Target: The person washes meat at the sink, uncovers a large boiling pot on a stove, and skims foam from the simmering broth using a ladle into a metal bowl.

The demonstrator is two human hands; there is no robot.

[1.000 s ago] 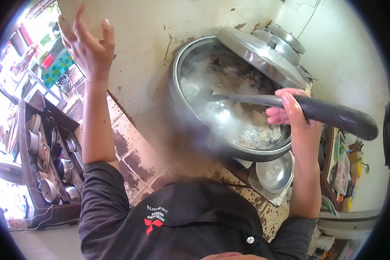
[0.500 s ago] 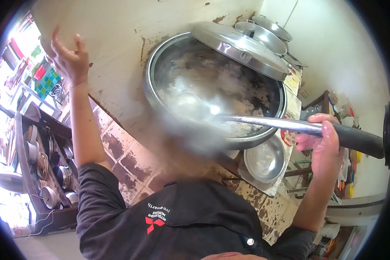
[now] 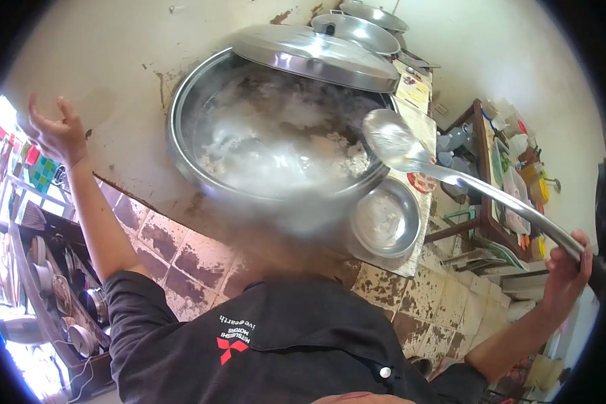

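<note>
The fingers of the right hand point(image 3: 569, 266) are closed around the handle of a long metal spoon point(image 3: 454, 178), gripped close to its dark end at the edge of view, where the exact hold of the fingertips cannot be told. The fingers of the left hand point(image 3: 60, 131) are spread and loosely curled, raised in front of a pale wall point(image 3: 114, 74); whether the wall is touched cannot be told. The spoon is held slantwise, its broad head set over the right-hand rim of a large metal pot point(image 3: 176, 135); whether the rim is touched cannot be made out. Inside the pot, white, grainy food point(image 3: 355, 161) is partly veiled by steam point(image 3: 276, 158). A domed lid point(image 3: 316, 52) is rested across the pot's far side, so that only part of the mouth is covered. Just beside the pot, below the spoon's head, a metal basin point(image 3: 405, 236) is set on a paper-covered table point(image 3: 421, 135). Beyond the lid, two shallow pans point(image 3: 357, 31) are seen by the wall. Farther out, a wooden stand point(image 3: 481, 161) is crowded with containers at right, dishes are held in a dark rack point(image 3: 50, 330) at left, and a worn tiled floor point(image 3: 160, 236) is seen below.
</note>
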